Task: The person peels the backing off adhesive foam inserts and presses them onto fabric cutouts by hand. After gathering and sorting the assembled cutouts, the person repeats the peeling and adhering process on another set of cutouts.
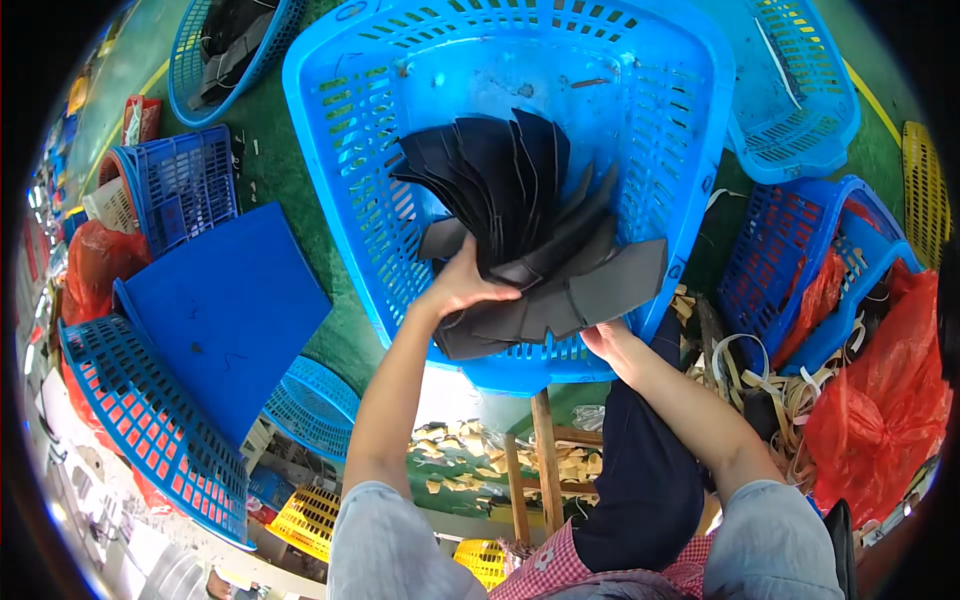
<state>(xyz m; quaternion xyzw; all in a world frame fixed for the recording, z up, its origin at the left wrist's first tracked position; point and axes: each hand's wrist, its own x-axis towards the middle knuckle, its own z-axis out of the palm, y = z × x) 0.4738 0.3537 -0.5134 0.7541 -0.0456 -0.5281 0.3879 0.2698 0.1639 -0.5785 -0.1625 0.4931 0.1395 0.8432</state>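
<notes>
A large light-blue plastic basket (710, 120) with slotted walls stands in front of me. Inside it lies a fanned stack of thin black flat cut pieces (490, 175), maybe foam or leather-like sheet. My left hand (465, 285) is closed round the lower end of the stack, thumb across the front and fingers hidden behind. A dark grey strip-like piece (620, 285) with small notches slants to the right, over the near side of the basket. Its lower edge is between the fingers of my right hand (612, 343), whose fingertips are partly hidden beneath it.
Another light-blue basket (775, 150) stands at the far right, a round one with dark pieces (178, 75) at the far left. Blue crates (195, 175), a blue board (235, 300) and red plastic bags (880, 400) flank me. Yellowish scraps (460, 450) litter the floor beside a wooden stick (545, 460).
</notes>
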